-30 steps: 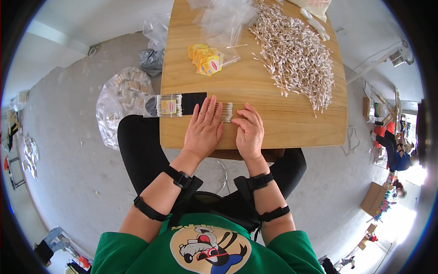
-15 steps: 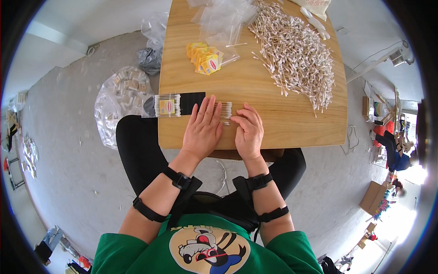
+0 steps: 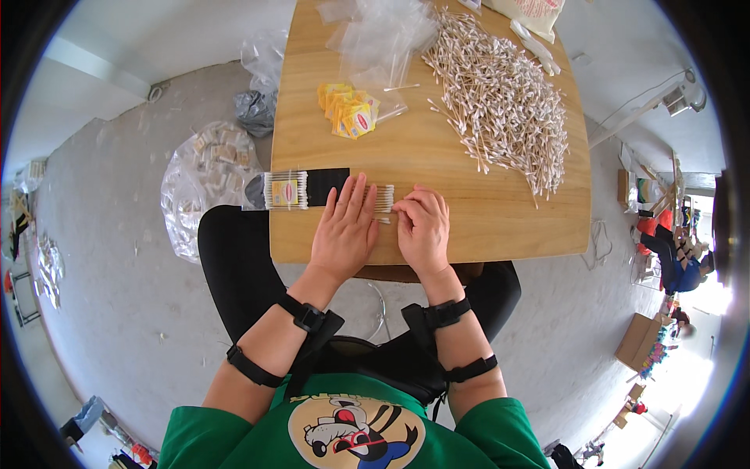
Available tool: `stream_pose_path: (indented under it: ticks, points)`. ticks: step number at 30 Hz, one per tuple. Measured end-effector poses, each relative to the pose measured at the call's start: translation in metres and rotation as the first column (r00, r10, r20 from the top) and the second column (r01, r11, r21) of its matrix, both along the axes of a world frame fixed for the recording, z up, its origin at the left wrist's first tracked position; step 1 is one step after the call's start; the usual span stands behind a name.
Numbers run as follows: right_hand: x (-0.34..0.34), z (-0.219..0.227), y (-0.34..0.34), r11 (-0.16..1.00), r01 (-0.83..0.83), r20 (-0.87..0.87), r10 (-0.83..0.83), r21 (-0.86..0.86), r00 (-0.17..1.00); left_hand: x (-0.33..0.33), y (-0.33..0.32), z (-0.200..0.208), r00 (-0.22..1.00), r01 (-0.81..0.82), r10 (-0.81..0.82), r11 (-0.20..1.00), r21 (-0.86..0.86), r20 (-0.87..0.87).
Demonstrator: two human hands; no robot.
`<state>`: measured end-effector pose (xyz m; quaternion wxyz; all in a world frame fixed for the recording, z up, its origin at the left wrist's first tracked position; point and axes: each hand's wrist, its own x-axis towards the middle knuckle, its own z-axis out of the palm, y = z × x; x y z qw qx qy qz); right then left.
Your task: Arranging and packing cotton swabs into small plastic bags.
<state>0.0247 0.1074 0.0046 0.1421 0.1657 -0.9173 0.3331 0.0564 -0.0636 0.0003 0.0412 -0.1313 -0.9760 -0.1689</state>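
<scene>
My left hand (image 3: 344,230) lies flat, fingers stretched out, over a row of cotton swabs (image 3: 384,198) on the table. The swabs' white tips stick out to the right of its fingers. At those tips is my right hand (image 3: 424,228), its fingers curled and thumb and index finger close together; what they hold, if anything, is hidden. Left of the left hand, a black strip (image 3: 328,187) lies flat. Beside it, at the table's left edge, sits a clear packet of swabs (image 3: 286,191) with a yellow card in it.
A big heap of loose swabs (image 3: 504,102) covers the far right of the wooden table (image 3: 500,227). Yellow cards (image 3: 348,111) and clear plastic bags (image 3: 383,35) lie at the far left. On the floor, left, stands a clear sack (image 3: 211,187) holding small packets.
The view has shifted slightly, so the table sits lower in it. My right fingers have curled in a little more at the swab tips. My left hand stays flat on the row.
</scene>
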Motion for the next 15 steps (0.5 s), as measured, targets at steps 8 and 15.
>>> stream_pose_path:
  ticks: [8, 15]
  points:
    - [-0.017, 0.019, 0.003, 0.974, -0.182, 0.087, 0.172, 0.135, 0.981, 0.001, -0.001, -0.002, 1.0, 0.002, -0.002, 1.0, 0.014, -0.01]
    - [-0.018, 0.012, 0.02, 0.973, -0.186, 0.017, 0.185, 0.137, 0.983, -0.001, 0.002, -0.001, 1.0, 0.007, -0.007, 1.0, 0.012, -0.017]
